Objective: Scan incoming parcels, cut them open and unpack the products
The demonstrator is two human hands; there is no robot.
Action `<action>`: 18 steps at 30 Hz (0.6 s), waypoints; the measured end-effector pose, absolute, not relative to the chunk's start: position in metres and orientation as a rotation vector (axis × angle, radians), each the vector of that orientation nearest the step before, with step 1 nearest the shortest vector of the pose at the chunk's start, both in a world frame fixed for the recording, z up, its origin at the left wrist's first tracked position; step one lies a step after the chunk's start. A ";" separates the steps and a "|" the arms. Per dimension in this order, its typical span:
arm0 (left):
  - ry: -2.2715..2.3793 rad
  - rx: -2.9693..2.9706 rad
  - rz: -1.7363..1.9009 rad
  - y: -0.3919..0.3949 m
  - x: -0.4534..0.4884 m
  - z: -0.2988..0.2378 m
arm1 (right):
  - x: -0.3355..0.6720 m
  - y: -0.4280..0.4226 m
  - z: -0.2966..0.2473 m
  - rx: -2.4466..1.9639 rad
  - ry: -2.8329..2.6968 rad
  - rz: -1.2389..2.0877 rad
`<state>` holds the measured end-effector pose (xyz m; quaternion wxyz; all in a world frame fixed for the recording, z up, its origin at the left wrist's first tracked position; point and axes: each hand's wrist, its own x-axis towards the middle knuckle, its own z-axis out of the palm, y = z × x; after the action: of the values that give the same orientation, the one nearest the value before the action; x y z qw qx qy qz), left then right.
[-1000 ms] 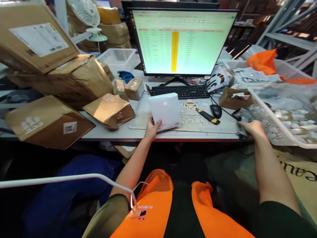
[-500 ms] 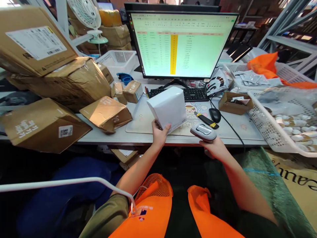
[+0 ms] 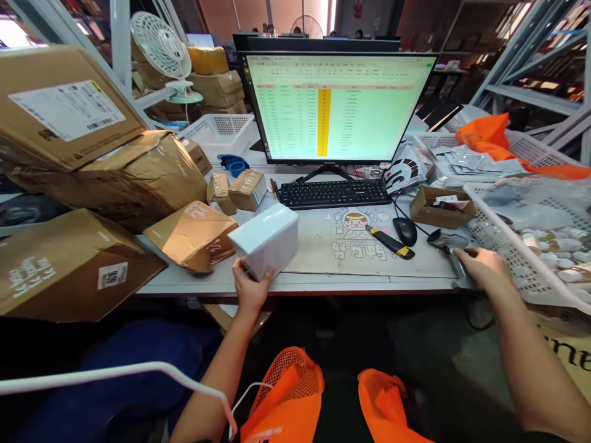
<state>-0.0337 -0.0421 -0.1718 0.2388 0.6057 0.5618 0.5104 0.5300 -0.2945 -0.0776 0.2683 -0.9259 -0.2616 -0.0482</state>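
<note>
My left hand grips the near end of a white box that rests tilted on the desk's front edge, beside a crumpled brown parcel. My right hand lies on the handle of a grey barcode scanner that sits on the desk at the right, next to a white mesh basket. Its fingers curl round the handle.
A monitor and black keyboard stand at the back, with a mouse, a yellow-black utility knife and a printed desk mat in front. Stacked brown cartons fill the left side. A small open cardboard box sits right.
The left hand carried the white box leftward and lower, toward the brown parcels. The right hand took the scanner from mid-air back to the desk at the right.
</note>
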 end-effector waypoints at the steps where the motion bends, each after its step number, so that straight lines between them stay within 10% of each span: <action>1: 1.585 1.677 1.401 -0.044 -0.030 -0.175 | 0.522 -0.284 -0.074 -2.564 -0.729 -0.229; 18: 1.884 1.825 1.180 -0.045 -0.017 -0.172 | 0.394 -0.018 -0.087 -2.479 -1.421 -0.056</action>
<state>-0.0175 -0.0451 -0.1716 0.1326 0.6289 0.6492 0.4066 0.3938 -0.0179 -0.0870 0.1412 -0.8588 -0.4922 -0.0196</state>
